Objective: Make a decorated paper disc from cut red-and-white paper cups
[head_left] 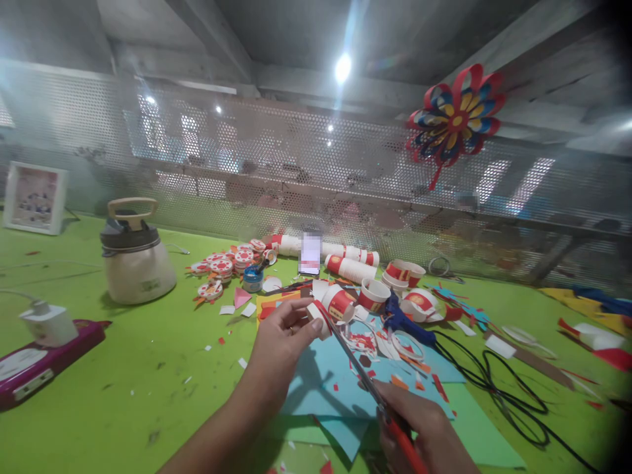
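Note:
Between the thumb and fingers of my left hand (284, 342) is a small white and red piece of paper cup (320, 320). My right hand (419, 421) is closed around the red handles of a pair of scissors (365, 378). The scissor blades point up and left, their tips at the cup piece's right edge. Whether the blades are cutting into it I cannot tell. Just behind the tips lies a red and white paper cup (340, 304) on its side. Blue paper sheets (326, 388), strewn with red and orange scraps, lie beneath both hands.
Behind stand a phone (310, 253), stacked paper cups (351, 268) and a blue jar (253, 279). A blue glue gun (405, 322) with a looping black cord (494, 382) lies right. Left are a large jug (137, 263), finished paper discs (220, 266) and a purple power strip (49, 359).

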